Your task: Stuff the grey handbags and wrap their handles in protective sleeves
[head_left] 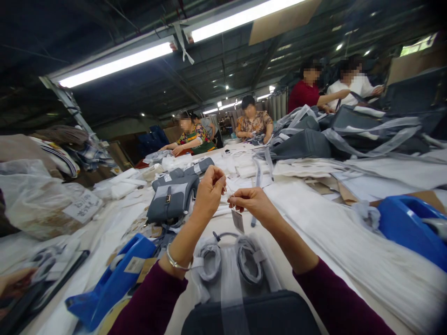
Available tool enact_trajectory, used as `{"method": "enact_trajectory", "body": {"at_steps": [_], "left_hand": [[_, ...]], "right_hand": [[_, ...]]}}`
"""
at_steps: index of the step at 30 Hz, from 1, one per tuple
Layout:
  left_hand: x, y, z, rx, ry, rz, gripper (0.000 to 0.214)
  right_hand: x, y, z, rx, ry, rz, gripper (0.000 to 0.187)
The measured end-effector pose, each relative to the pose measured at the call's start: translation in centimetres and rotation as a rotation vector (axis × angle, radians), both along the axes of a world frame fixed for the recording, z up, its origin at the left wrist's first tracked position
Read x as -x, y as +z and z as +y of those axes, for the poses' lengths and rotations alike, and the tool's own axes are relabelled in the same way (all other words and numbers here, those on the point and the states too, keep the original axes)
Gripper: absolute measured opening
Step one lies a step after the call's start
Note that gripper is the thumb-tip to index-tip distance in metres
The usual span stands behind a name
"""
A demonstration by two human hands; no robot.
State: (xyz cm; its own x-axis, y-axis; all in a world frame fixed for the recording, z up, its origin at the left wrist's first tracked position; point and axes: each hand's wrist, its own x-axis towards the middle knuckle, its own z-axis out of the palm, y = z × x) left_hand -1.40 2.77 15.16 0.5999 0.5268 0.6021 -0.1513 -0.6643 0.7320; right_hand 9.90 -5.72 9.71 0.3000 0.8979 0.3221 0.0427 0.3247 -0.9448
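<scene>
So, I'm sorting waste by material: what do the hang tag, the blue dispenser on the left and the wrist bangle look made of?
The hang tag: probably matte card, pale, flat and stiff-looking. The blue dispenser: moulded plastic, smooth with a soft sheen. The bangle: likely metal, silvery with bright glints.

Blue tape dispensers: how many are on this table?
2. One blue tape dispenser lies lower left, a second dispenser at the far right. More may hide under piles.

Print on tag (238, 220) too small
</scene>
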Motion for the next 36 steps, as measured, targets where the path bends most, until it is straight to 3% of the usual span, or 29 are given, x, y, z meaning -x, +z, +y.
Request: {"method": "enact_trajectory", "body": {"at_steps": [5,10,16,19,22,25,27,31,36], "left_hand": [[-0.3,0.1,-0.7,0.347,-0.117,-0.14,0.012],[-0.7,-0.7,-0.7,0.629,-0.19,-0.319,0.013],[-0.5,-4.4,-0.2,0.851,-0.093,-0.461,0.012],[0.4,-6.9,-0.7,0.892,0.058,-0.313,0.011],[1.7,-9.1,-1.5,0.652,0.243,0.181,0.009],[3.3,-10.5,-2.6,0.135,0.369,0.79,0.01],[4.0,-10.9,-3.3,-0.072,0.391,1.03,0.016],[4.3,-11.4,-3.8,-0.099,0.406,1.075,0.035],[4.3,-11.4,-3.3,-0.074,0.42,1.008,0.031]], "right_hand": [[-0.7,-0.4,0.0,-0.12,0.098,0.192,0.028],[-1.9,-1.5,0.7,-0.073,0.192,0.411,0.032],[-3.5,-2.0,0.0,0.025,0.343,0.453,0.028],[-4.2,-2.4,0.1,0.082,0.357,0.403,0.029],[-4.5,-2.8,1.3,0.17,0.268,0.22,0.026],[-4.3,-3.0,3.2,0.387,0.048,-0.287,0.021],[-3.8,-3.4,4.4,0.544,-0.058,-0.595,0.018],[-2.3,-5.1,6.1,0.708,-0.077,-0.813,0.011],[-0.7,-7.8,7.7,0.947,0.273,-0.855,0.007]]}}
